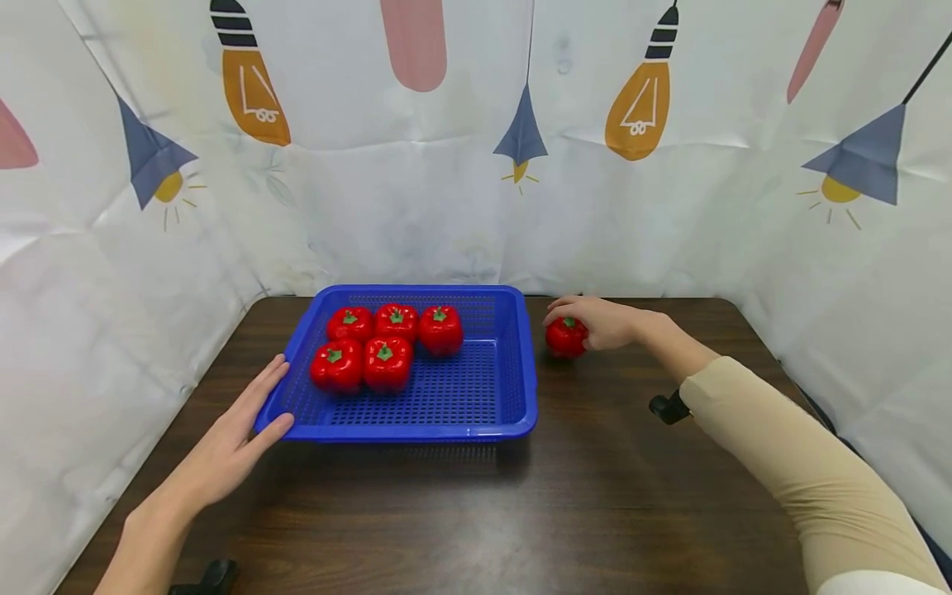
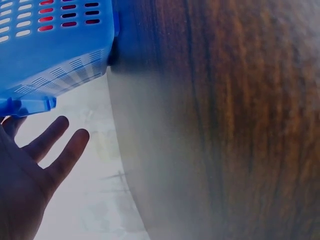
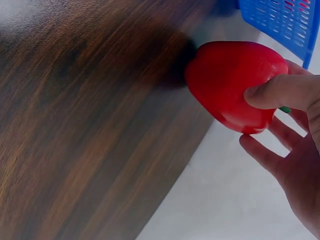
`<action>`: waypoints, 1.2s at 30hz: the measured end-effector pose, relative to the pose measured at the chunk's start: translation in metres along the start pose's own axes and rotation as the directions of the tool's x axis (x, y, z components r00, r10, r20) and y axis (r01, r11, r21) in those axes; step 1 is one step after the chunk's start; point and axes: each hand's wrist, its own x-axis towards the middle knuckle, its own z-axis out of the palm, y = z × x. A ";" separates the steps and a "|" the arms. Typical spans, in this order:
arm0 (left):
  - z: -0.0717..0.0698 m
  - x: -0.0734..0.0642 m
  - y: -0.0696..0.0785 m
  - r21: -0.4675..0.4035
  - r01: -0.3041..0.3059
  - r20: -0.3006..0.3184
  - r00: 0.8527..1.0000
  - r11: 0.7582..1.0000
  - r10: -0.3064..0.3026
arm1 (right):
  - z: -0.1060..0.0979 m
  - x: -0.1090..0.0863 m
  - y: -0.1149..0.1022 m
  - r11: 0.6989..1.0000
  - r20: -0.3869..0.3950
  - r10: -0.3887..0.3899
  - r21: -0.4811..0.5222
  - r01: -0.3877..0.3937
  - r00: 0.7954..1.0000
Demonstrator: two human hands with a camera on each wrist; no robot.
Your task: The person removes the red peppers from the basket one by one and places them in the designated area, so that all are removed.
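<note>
A blue plastic basket point(image 1: 476, 431) stands on the table with several red bell peppers point(image 1: 387, 364) grouped toward its left and back. My left hand point(image 1: 232, 446) rests on the basket's left rim, fingers extended; the left wrist view has the hand point(image 2: 30, 175) beside the basket's underside point(image 2: 55, 55). To the right of the basket, my right hand point(image 1: 606, 322) grips another red bell pepper point(image 1: 567, 339). In the right wrist view the thumb lies across this pepper point(image 3: 225, 75) and the fingers are on its far side. I cannot tell whether it touches the table.
The dark wooden table point(image 1: 446, 521) extends in front of the basket and to its right. White curtains point(image 1: 416, 215) printed with lamps and bulbs hang behind the table and along both sides. A black wrist device point(image 1: 669, 407) is under the right forearm.
</note>
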 end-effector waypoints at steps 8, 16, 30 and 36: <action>0.001 0.001 0.002 0.012 -0.013 0.001 1.000 1.000 0.013 | 0.001 0.003 0.003 1.000 0.003 0.001 0.016 -0.001 1.000; 0.002 0.001 0.003 0.011 -0.024 0.001 1.000 1.000 0.024 | -0.001 0.000 0.005 0.998 0.015 0.014 0.059 -0.015 1.000; 0.002 0.000 0.000 0.010 -0.019 -0.002 1.000 1.000 0.019 | -0.027 0.000 -0.002 0.997 -0.021 0.012 0.080 -0.010 1.000; 0.001 0.000 0.001 0.015 -0.011 -0.002 1.000 1.000 0.011 | -0.042 0.007 -0.014 0.999 -0.068 -0.048 0.023 0.049 0.997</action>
